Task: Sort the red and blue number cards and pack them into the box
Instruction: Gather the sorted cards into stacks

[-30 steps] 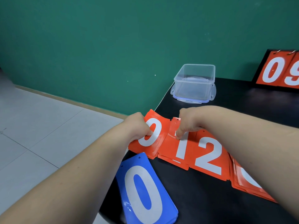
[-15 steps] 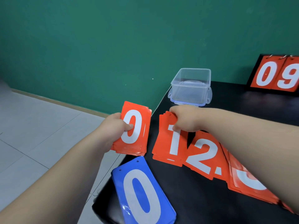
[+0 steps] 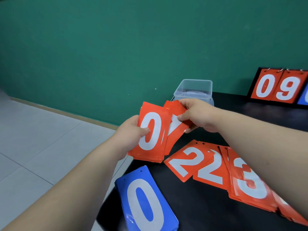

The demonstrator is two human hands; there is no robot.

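Black table (image 3: 191, 214), blue 0 card (image 3: 145, 202), red cards (image 3: 216, 172), clear box (image 3: 193, 90), scoreboard (image 3: 278, 87)

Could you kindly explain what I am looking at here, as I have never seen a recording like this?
There is no machine: a person wears a camera on the head, looking down at their own bare hands. The left hand holds a stack of red 0 cards; the right hand holds more red cards beside it. On the black table lie red 2 cards, red 3 cards and a blue 0 stack. A clear plastic box waits behind, and a scoreboard stands far right.
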